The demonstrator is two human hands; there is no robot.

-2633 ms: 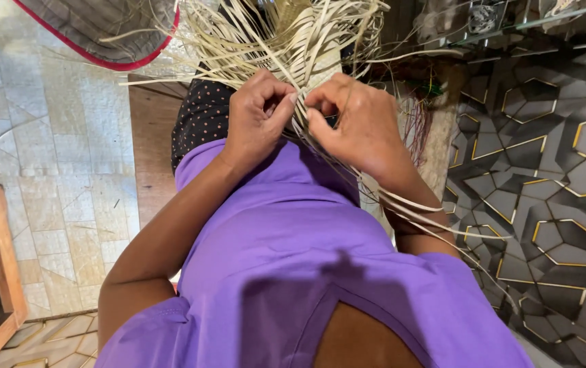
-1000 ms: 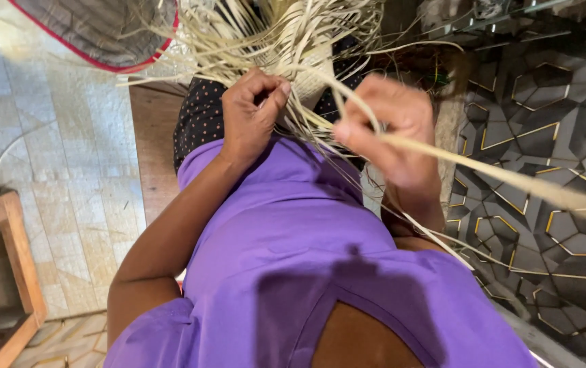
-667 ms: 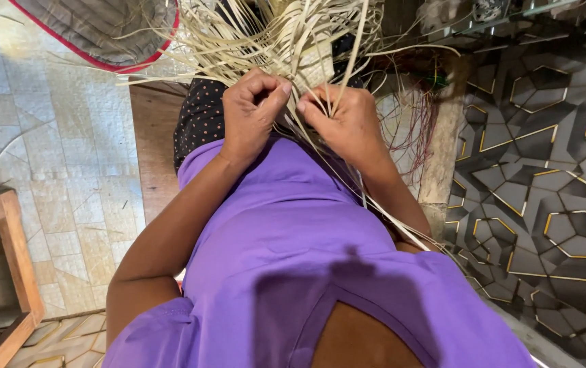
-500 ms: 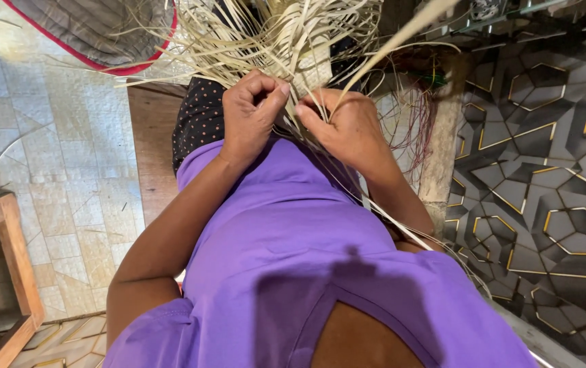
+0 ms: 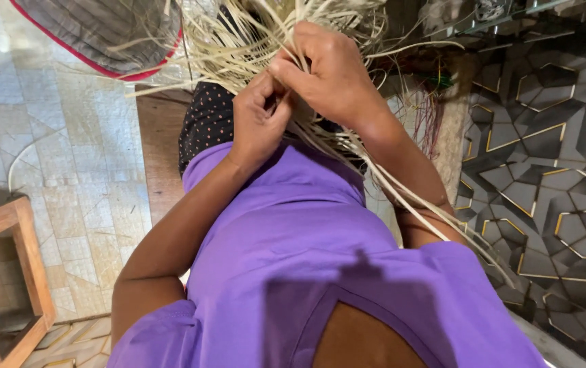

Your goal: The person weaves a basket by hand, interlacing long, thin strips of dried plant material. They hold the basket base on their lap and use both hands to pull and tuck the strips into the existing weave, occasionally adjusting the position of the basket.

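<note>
Both hands together in pale straw strands (image 5: 238,48): left hand (image 5: 259,116) pinching, right hand (image 5: 330,71) clamped on bunch. Strands light, springy, prob brittle; grip nr crossing.

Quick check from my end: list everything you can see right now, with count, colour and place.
Straw strips: a bundle, too many to count, pale cream, top centre, some trailing lower right.
Cushion: one, grey striped with red edge, top left.
Wooden frame: one, brown, lower left.
Tiled floor: pale, left.
Patterned surface: dark with gold lines, right.
Left hand: closed on strips, centre.
Right hand: gripping strips, just above the left.
</note>
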